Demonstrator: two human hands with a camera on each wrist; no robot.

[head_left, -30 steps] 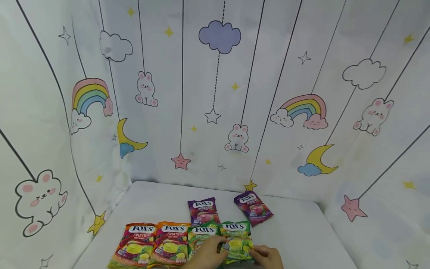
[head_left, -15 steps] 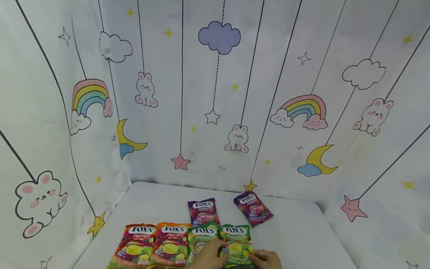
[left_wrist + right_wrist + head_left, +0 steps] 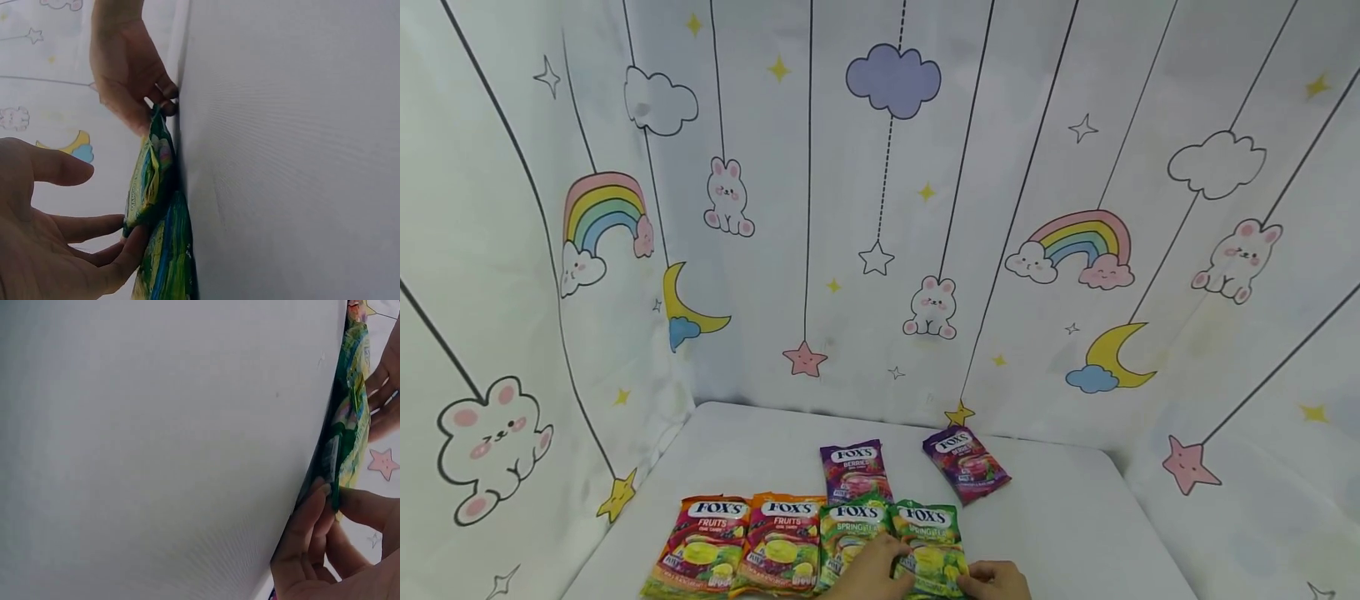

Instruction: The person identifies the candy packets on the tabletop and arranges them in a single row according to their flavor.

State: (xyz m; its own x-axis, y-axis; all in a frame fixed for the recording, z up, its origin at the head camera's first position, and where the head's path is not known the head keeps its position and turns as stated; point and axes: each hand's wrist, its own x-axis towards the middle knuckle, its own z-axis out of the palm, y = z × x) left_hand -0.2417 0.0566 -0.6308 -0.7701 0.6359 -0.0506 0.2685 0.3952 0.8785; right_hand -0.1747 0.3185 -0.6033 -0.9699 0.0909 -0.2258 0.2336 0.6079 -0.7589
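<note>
In the head view, a green Spring Tea candy bag point(image 3: 931, 537) lies at the right end of a front row. My right hand point(image 3: 998, 581) pinches its lower right edge between thumb and fingers, as the right wrist view shows. Fingertips of my left hand point(image 3: 874, 573) touch the left side of this bag, with the thumb held away from it in the left wrist view. Close beside it is a second green Spring Tea bag point(image 3: 841, 537), partly covered by the left hand.
Two orange-topped Fruits bags point(image 3: 707, 546) continue the row to the left. Behind the row lie two purple Berries bags, one upright point(image 3: 856, 475) against the green bags and one tilted point(image 3: 967, 468) farther right. A patterned cloth wall point(image 3: 880, 208) surrounds the white table point(image 3: 1060, 508).
The right-hand green bag has come slightly toward me and turned a little, settling beside the other green bag. Both hands stay at its sides.
</note>
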